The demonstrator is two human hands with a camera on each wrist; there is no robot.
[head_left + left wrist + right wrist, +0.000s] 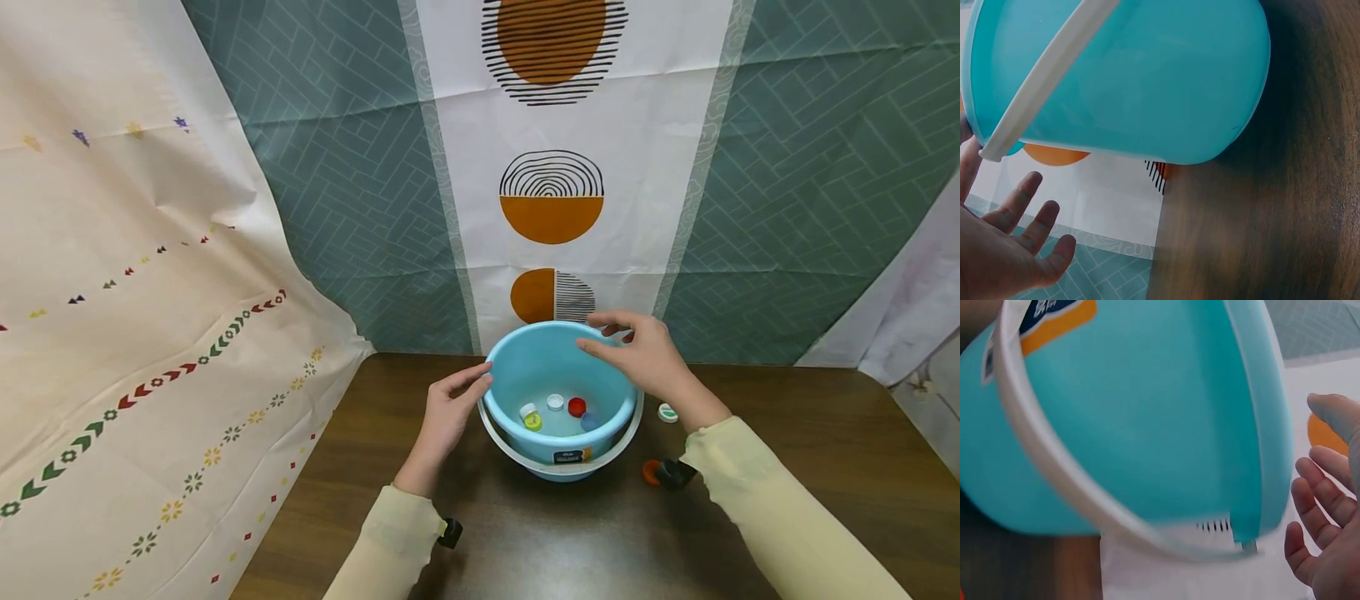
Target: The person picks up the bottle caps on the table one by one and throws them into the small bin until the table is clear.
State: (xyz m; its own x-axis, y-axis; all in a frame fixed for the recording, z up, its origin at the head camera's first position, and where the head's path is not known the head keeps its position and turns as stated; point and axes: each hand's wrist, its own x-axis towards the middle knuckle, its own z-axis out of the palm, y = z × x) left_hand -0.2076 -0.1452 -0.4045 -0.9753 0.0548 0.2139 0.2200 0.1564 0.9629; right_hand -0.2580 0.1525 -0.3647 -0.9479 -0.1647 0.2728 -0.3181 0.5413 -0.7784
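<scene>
A light blue bucket (540, 358) stands upright on the table, its white handle (517, 454) hanging down at the front. At its left rim, near the handle joint, my left hand (447, 408) pinches the edge with thumb and index finger; the left wrist view shows the other fingers spread. My right hand (648, 354) hovers at the right rim, holding nothing; in the right wrist view its loosely bent fingers (1329, 494) are apart from the bucket. Inside lie several bottle caps, including a red cap (577, 407), a yellow cap (533, 422) and a blue cap (589, 422).
On the brown table (525, 550), a white and green cap (667, 412) lies right of the bucket. An orange-red cap (651, 472) is partly covered by the right wrist camera (677, 474). A patterned curtain (630, 242) hangs behind, a cream cloth (150, 375) at left.
</scene>
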